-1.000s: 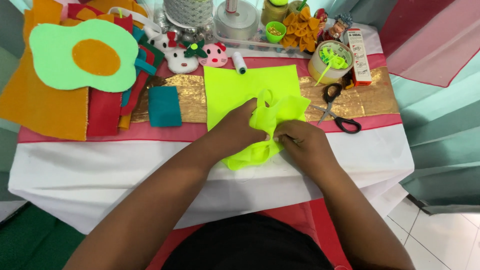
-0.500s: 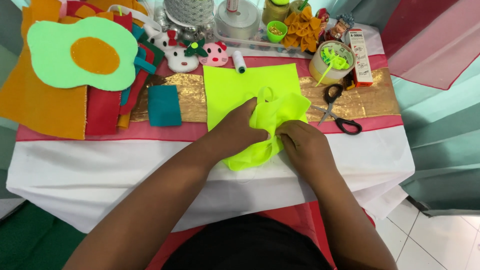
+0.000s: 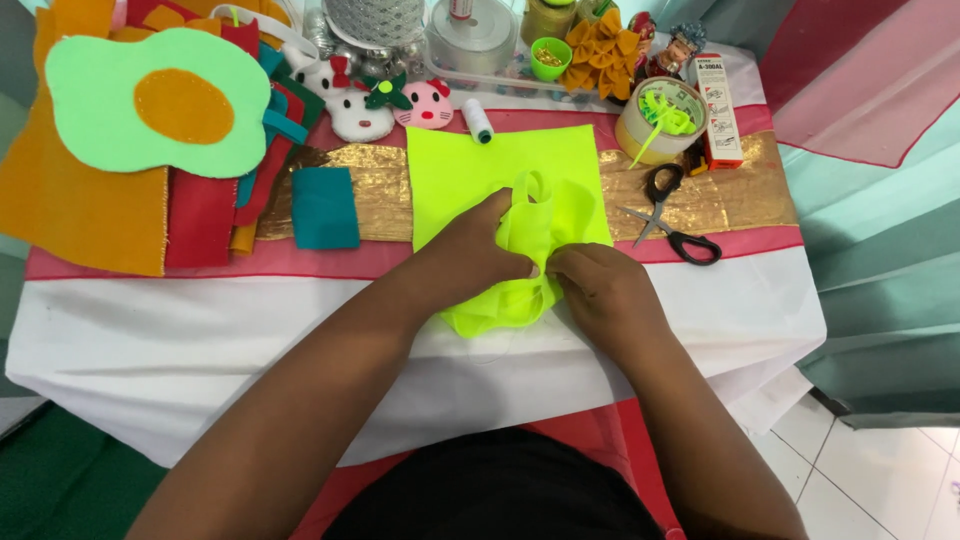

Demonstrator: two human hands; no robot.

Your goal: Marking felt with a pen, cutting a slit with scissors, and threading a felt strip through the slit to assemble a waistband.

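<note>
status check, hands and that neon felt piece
Left hand and right hand both pinch gathered neon yellow felt. It lies on a flat neon sheet. Scissors lie clear, right.

Neon yellow-green felt sheet (image 3: 470,165) and a bunched felt piece (image 3: 522,262) of the same colour. Gold shimmering runner (image 3: 720,195) over a pinkish-red cloth band, on a white tablecloth (image 3: 200,340). Teal felt rectangle (image 3: 324,207). Mint-green felt egg shape (image 3: 95,110) with an orange centre, on orange and red felt. Black-handled scissors (image 3: 672,215). White thread spool (image 3: 477,119).
</note>
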